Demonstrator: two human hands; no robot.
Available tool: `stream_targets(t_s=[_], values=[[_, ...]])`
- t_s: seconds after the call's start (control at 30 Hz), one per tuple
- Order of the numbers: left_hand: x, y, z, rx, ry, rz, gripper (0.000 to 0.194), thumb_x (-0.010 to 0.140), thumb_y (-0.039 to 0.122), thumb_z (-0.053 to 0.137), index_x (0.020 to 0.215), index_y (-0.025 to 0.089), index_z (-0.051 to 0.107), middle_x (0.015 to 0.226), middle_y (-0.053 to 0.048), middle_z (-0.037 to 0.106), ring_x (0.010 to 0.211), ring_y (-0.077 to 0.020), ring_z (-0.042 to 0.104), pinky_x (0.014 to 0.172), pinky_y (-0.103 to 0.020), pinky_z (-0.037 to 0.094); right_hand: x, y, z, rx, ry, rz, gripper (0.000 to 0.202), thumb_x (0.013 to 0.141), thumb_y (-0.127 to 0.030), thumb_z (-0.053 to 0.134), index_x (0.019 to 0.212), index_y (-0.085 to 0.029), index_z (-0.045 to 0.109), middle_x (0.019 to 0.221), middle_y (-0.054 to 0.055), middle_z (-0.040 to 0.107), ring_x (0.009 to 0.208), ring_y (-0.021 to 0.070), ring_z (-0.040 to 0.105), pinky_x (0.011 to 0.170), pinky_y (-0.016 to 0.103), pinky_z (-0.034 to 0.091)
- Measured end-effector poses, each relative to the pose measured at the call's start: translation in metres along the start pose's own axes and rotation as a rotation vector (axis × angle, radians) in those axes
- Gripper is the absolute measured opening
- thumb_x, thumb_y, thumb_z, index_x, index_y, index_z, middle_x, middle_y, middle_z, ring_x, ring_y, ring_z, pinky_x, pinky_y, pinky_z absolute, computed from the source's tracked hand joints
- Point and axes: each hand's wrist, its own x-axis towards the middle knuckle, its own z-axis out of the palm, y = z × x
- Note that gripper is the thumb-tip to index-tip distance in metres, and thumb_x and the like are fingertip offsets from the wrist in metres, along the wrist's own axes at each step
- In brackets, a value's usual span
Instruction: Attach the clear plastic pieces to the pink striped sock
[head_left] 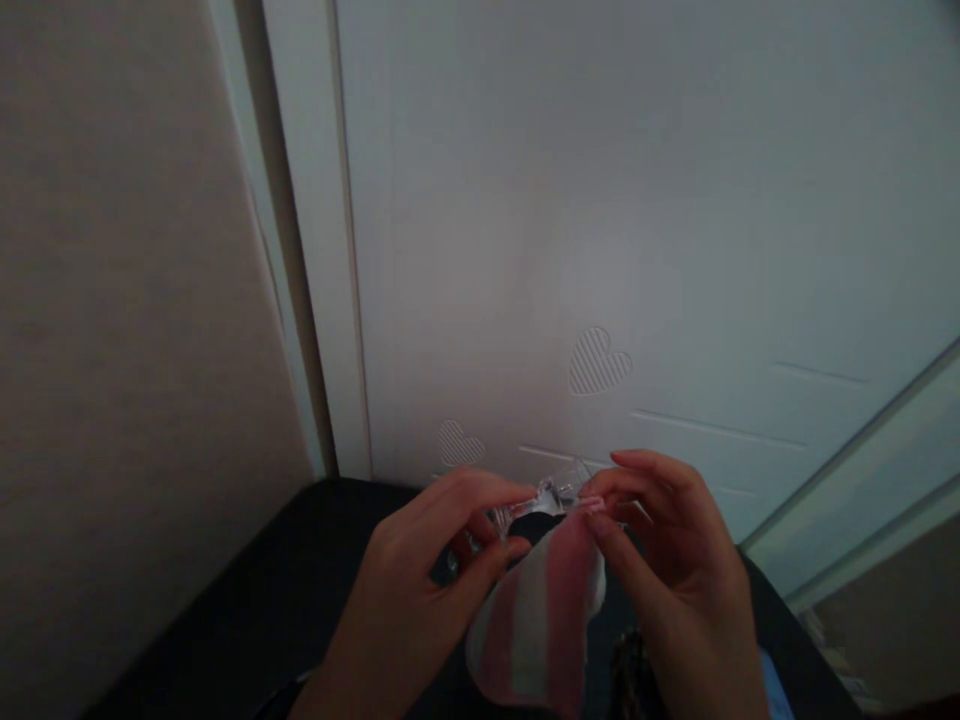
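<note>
My left hand (442, 560) is closed on a clear plastic piece (551, 495), gripped between thumb and fingers. Its shape is hard to make out in the dim light; it looks like a small clip or hanger. A pink and white striped cloth item (536, 610), perhaps a sock, hangs down between my hands. The thumb and fingertips of my right hand (667, 560) pinch its gathered pink top edge, right beside the clear plastic piece. Whether the two are joined is hidden by the fingers.
Under my hands is a dark surface (300, 570). Behind it stands a white panel (480, 250) with engraved hearts and lines. A beige wall (135, 300) rises at the left. Low down by my right wrist are a dark patterned thing (630, 670) and something light blue (776, 685).
</note>
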Motion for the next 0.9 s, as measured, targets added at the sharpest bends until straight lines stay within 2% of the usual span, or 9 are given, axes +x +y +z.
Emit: stream_targets(t_s=[0.2, 0.37, 0.63, 0.9], values=[[0.0010, 0.0006, -0.0006, -0.037, 0.020, 0.020, 0.022, 0.081, 0.011, 0.061, 0.095, 0.028, 0.065, 0.096, 0.002, 0.064, 0.067, -0.0083, 0.060, 0.057, -0.017, 0.049, 0.0005, -0.0042, -0.0003, 0.003, -0.020, 0.002, 0.033, 0.082, -0.014, 0.062, 0.110, -0.030, 0.053, 0.089, -0.003, 0.065, 0.080, 0.0103, 0.063, 0.074, 0.021, 0.050], [0.0005, 0.0028, -0.0024, -0.020, 0.033, 0.042, 0.022, 0.083, 0.013, 0.061, 0.099, 0.028, 0.064, 0.096, 0.003, 0.063, 0.065, -0.0073, 0.059, 0.058, -0.017, 0.049, 0.0013, -0.0048, 0.0012, 0.005, -0.015, 0.000, 0.032, 0.082, -0.014, 0.062, 0.109, -0.029, 0.054, 0.089, -0.003, 0.065, 0.080, 0.0108, 0.062, 0.074, 0.022, 0.050], [-0.0011, 0.0006, -0.0021, 0.016, -0.069, 0.016, 0.020, 0.086, 0.027, 0.058, 0.107, 0.030, 0.059, 0.088, 0.004, 0.067, 0.067, -0.0102, 0.061, 0.060, -0.020, 0.047, -0.0014, -0.0044, 0.0044, 0.050, 0.076, -0.010, 0.036, 0.082, -0.015, 0.064, 0.112, -0.030, 0.052, 0.086, -0.003, 0.065, 0.077, 0.0106, 0.061, 0.069, 0.020, 0.050], [0.0003, 0.0014, -0.0043, 0.010, -0.135, -0.096, 0.024, 0.093, 0.036, 0.043, 0.112, 0.026, 0.054, 0.062, 0.005, 0.060, 0.057, -0.0117, 0.060, 0.058, -0.023, 0.042, -0.0017, -0.0047, 0.0059, 0.025, 0.055, -0.017, 0.038, 0.082, -0.013, 0.063, 0.113, -0.030, 0.051, 0.089, -0.002, 0.066, 0.079, 0.0121, 0.063, 0.070, 0.023, 0.051]])
